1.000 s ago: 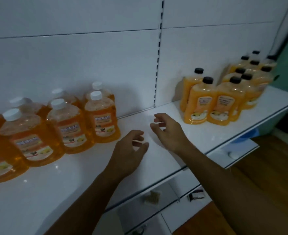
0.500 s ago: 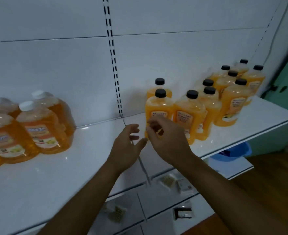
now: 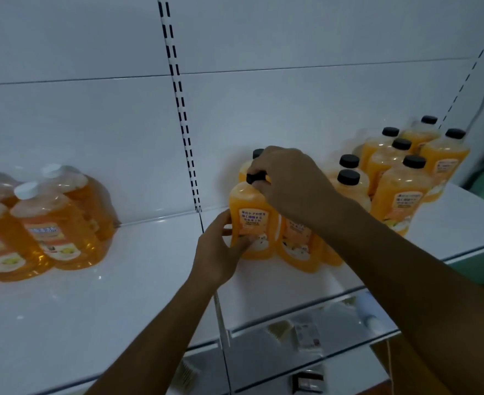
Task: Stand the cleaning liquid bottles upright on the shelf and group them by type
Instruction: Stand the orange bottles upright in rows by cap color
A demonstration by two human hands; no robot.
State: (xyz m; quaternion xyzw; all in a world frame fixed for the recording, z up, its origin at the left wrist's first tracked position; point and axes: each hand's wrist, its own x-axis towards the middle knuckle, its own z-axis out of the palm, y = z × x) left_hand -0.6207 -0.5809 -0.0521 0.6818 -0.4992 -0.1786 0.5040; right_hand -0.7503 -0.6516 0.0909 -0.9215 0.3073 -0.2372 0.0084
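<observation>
A black-capped orange bottle stands upright at the left front of its group on the white shelf. My right hand grips it from above around the cap. My left hand wraps its lower left side, thumb on the label. More black-capped bottles stand upright behind and to the right. A group of wider white-capped orange bottles stands upright at the far left of the shelf.
A slotted upright rail runs down the white back panel between the two groups. A lower shelf below holds small packets. Wooden floor shows at the bottom right.
Both hands have moved forward and right from mid-air over the shelf and closed on the front-left black-capped bottle. The view has swung right, so the white-capped group sits further left.
</observation>
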